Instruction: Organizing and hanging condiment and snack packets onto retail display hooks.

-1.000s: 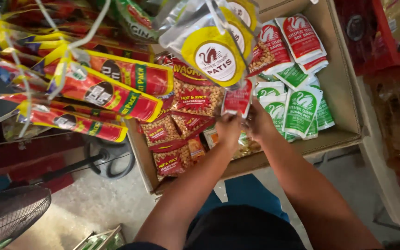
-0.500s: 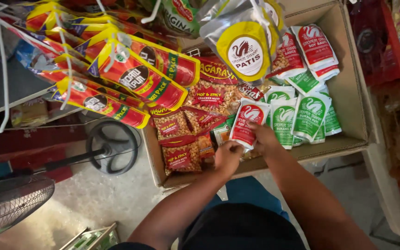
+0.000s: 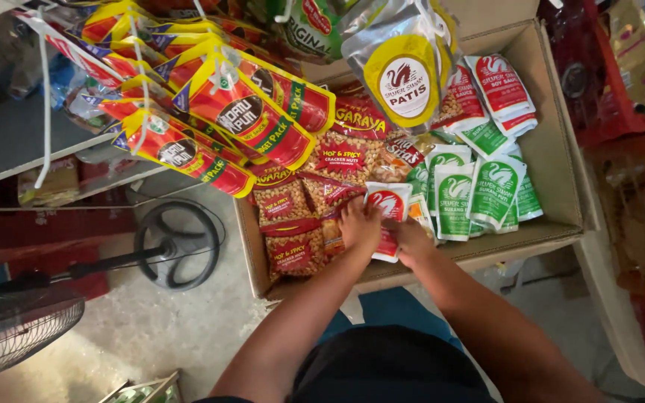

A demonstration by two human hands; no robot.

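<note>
Holding a red-and-white sachet [image 3: 387, 222] between both hands over the cardboard box [image 3: 561, 179]: I see the left hand [image 3: 360, 224] gripping its left edge, the right hand [image 3: 412, 242] pinching its lower right corner. The sachet sits between red nut packs [image 3: 287, 224] and green-and-white sachets [image 3: 479, 195]. Snack bags [image 3: 240, 112] hang above.

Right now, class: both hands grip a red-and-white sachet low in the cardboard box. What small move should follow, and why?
Probably ease the red-and-white sachet down upright beside the green-and-white sachets. Both the left hand and the right hand hold it just left of that standing row, near the cardboard box front wall.
</note>
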